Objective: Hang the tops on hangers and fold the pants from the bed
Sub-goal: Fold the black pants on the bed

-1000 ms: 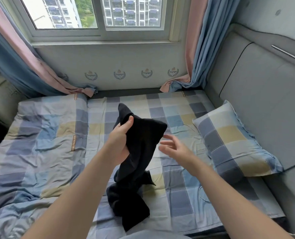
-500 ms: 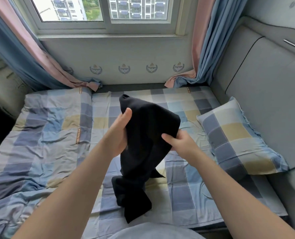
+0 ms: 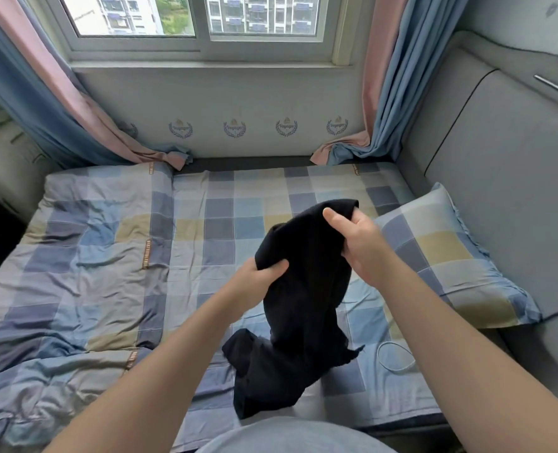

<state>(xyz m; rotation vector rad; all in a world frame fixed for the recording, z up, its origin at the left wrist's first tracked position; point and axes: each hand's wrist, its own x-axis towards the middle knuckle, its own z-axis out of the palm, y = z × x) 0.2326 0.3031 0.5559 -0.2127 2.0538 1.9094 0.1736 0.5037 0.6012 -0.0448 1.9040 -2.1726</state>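
A black garment (image 3: 303, 289) is held up over the bed (image 3: 205, 230), just left of the pillow (image 3: 441, 253); its upper edge is gripped by the curled left hand (image 3: 258, 282) and right hand (image 3: 356, 243), likely so it can be spread and identified, while its lower end rests on the bed.

Daylit window (image 3: 133, 14), pink and blue curtains (image 3: 378, 93) at both sides, pale wall (image 3: 238, 93) with crests, checked bed (image 3: 222, 207), matching pillow (image 3: 434, 250), grey padded headboard (image 3: 499, 191).

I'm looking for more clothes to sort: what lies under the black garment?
Only the checked sheet shows beneath the black garment, which the left hand and right hand grip. Its lower end rests bunched on the sheet, hiding whatever is under it.
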